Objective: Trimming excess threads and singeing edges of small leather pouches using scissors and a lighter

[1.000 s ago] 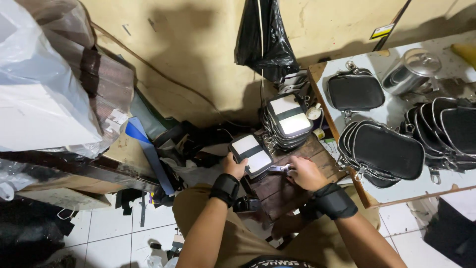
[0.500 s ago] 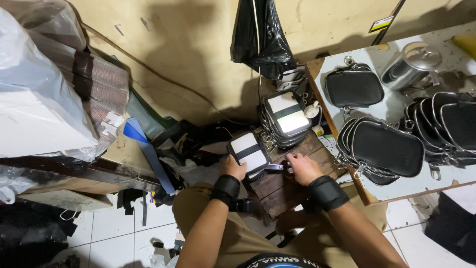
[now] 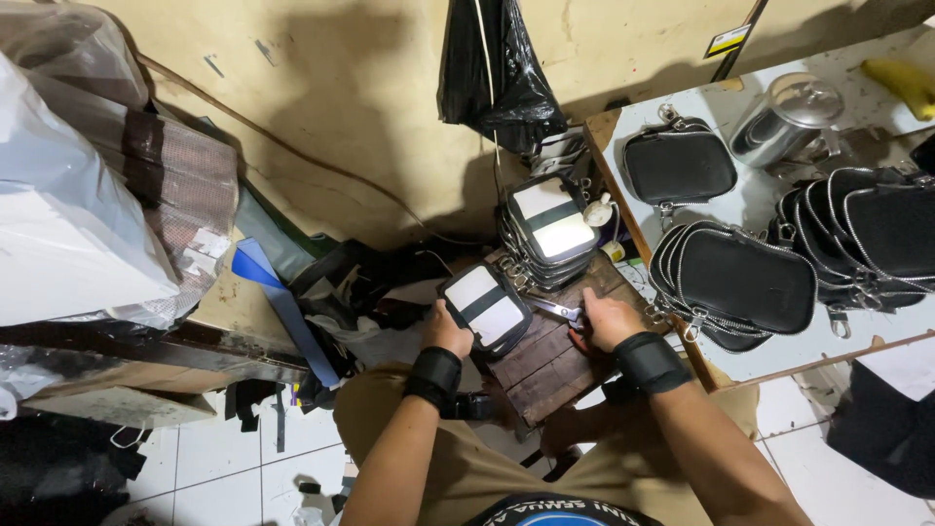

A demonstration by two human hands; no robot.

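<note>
1. The person is sitting over a small wooden block of dark, rough planks, with both forearms reaching in from the near edge and a black padded band around each wrist.
2. The left hand is holding a small black pouch by its near left corner, fingers wrapped against its edge; the pouch is rounded-rectangular, with two pale glossy panels split by a dark strip.
3. The pouch is lying tilted over the left part of the block, just near a stack of the same pouches.
4. The right hand is closing around the handles of a pair of metal pliers, whose shiny tip is pointing left and meeting the pouch's right edge.
5. The stack of pouches is standing at the far end of the block, pale panels facing up, metal rings poking out along its side.
6. On the right, a pale table with a bare wooden edge is carrying rows of black, grainy zipped pouches, standing on edge and overlapping.
7. A round steel pot with a lid is sitting farther back on that table.
8. A crinkled black plastic bag is hanging against the yellowish wall.
</note>
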